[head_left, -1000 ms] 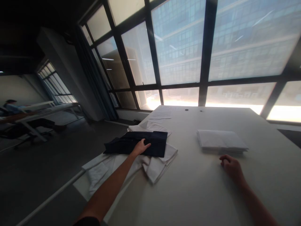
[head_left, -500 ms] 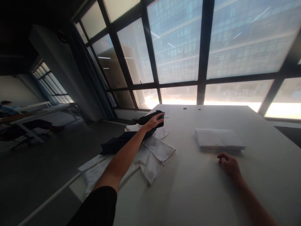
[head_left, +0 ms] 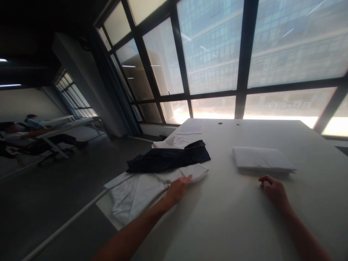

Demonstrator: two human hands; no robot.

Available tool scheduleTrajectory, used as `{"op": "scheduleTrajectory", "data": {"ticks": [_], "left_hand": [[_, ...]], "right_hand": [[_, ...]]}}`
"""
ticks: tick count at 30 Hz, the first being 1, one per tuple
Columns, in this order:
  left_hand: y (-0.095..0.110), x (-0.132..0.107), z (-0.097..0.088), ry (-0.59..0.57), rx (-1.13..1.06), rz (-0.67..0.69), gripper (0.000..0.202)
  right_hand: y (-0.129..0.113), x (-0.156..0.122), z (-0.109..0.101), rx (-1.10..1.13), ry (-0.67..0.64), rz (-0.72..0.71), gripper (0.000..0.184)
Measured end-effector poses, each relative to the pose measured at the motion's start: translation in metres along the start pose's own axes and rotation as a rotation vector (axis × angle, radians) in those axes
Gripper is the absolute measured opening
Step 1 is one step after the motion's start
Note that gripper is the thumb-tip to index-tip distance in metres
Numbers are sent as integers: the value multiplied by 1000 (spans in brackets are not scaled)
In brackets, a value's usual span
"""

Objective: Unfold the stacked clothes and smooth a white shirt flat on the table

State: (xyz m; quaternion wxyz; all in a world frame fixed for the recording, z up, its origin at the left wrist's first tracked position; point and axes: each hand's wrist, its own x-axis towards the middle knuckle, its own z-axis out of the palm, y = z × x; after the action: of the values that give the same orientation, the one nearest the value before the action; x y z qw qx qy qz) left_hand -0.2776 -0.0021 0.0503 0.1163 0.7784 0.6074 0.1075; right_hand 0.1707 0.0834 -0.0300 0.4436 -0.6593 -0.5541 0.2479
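Observation:
My left hand (head_left: 178, 188) lies on the near edge of a crumpled white garment (head_left: 141, 190) at the left side of the white table (head_left: 225, 217), fingers stretched forward. A dark navy garment (head_left: 168, 157) lies spread just beyond it, on top of the white cloth. My right hand (head_left: 274, 190) rests on the table with fingers curled loosely, holding nothing. It sits just in front of a neat stack of folded white cloth (head_left: 262, 159).
Loose papers (head_left: 190, 129) lie at the table's far left corner. Tall windows (head_left: 217, 54) run behind the table. The white garment overhangs the table's left edge above a dark floor. Other people sit at a table (head_left: 58, 127) far left.
My left hand had lifted the dark garment up and away, then let it go further back on the pile. It has come back down onto the white garment. My right hand stayed put.

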Motion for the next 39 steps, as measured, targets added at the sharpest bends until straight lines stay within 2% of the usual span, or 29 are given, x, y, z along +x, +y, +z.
{"op": "scheduleTrajectory", "data": {"ticks": [3, 6, 9, 11, 12, 13, 15, 19, 21, 23, 25, 30, 33, 35, 36, 37, 39], "left_hand": [[-11, 19, -54, 185, -10, -14, 45], [-26, 20, -128, 492, 42, -31, 32], [-50, -6, -194, 659, 117, -68, 26], [-73, -34, -217, 702, 155, -123, 23], [-86, -50, -220, 704, 169, -154, 22], [-101, -65, -217, 703, 181, -194, 20], [-131, -96, -194, 619, 196, -303, 17], [-181, -140, -117, 377, 135, -382, 17], [-195, -150, -85, 366, 135, -435, 22], [-198, -150, -66, 348, 159, -452, 26], [-190, -144, -54, 313, 204, -468, 29], [-147, -115, -27, 270, 346, -602, 40], [-128, -98, -31, 132, 326, -698, 48], [-120, -84, -51, 14, 303, -730, 46], [-116, -75, -65, -1, 310, -711, 43], [-112, -63, -79, 32, 326, -653, 41], [-102, -33, -102, 206, 343, -441, 44]], "right_hand": [[-2, -2, -2, 21, 8, -12, 34], [-2, -4, -5, 26, 6, -16, 34], [-2, -3, -5, 21, 8, -15, 35], [-2, -3, -5, 20, 12, -12, 35], [-2, -2, -5, 19, 11, -8, 34], [-2, -2, -5, 17, 8, -2, 34], [-2, -1, -4, 13, -4, 10, 34], [-2, -1, -3, 12, -7, -2, 35], [-3, -1, -3, 13, -6, -4, 34], [-3, -2, -4, 18, -16, 8, 34], [-4, -2, -5, 23, -21, 16, 34], [-4, -2, -5, 5, -19, 14, 31], [-2, -2, -4, -8, -25, 21, 34], [-1, -2, -3, -12, -29, 19, 35], [0, -2, -3, -12, -31, 16, 35], [0, -2, -2, -12, -30, 13, 35], [0, -1, -1, -10, -28, 3, 35]]}}
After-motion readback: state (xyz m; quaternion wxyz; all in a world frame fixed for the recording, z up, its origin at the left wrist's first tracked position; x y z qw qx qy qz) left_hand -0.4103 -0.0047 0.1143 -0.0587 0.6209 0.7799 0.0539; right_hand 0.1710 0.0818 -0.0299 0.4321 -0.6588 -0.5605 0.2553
